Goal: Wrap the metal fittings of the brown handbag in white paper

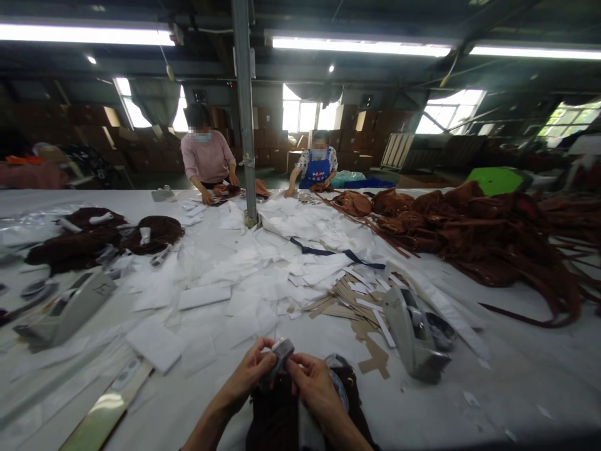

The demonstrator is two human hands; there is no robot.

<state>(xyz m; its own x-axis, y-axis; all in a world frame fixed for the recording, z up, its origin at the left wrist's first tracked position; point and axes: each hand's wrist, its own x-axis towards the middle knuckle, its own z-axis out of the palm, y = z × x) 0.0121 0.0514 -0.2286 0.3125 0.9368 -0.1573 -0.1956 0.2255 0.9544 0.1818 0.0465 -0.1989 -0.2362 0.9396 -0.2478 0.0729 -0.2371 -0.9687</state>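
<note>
My left hand and my right hand meet at the near edge of the white table. Both pinch a small grey fabric piece between the fingertips. Under my wrists lies a dark brown garment with a pale grey part at its right side. A grey tape dispenser stands just right of my right hand.
White paper slips and tan card strips cover the middle. A second tape dispenser sits left, brown garments heap right, dark pieces lie left. Two people work across the table by a metal pole.
</note>
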